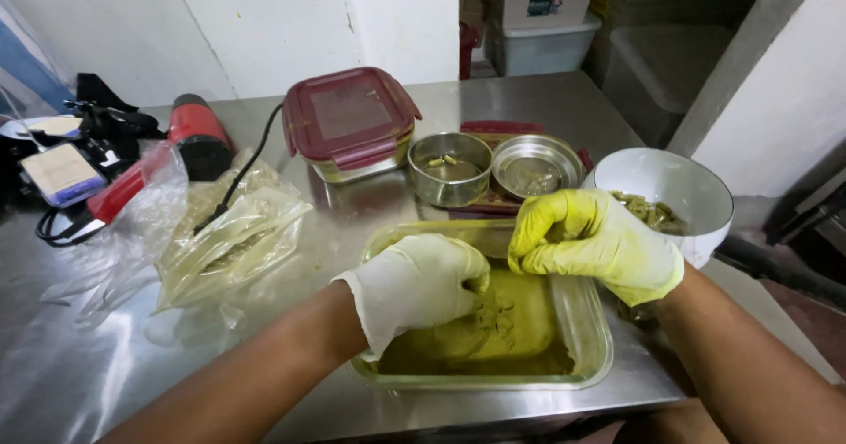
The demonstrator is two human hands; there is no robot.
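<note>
I count two gloved hands of mine, left hand [419, 285] and right hand [589, 243], one glass dish [592, 338], two steel bowls [449, 169], one white bowl [670, 184], one lidded container [350, 118], two plastic bags [231, 237], one red heat gun [167, 158]

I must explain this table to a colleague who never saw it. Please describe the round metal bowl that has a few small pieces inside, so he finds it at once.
On the steel table, look behind the glass dish of green powder, right of the red-lidded container. Two round metal bowls sit side by side there. Yours is the left, deeper bowl, with a few pale green pieces; its neighbour is shallower.
</note>
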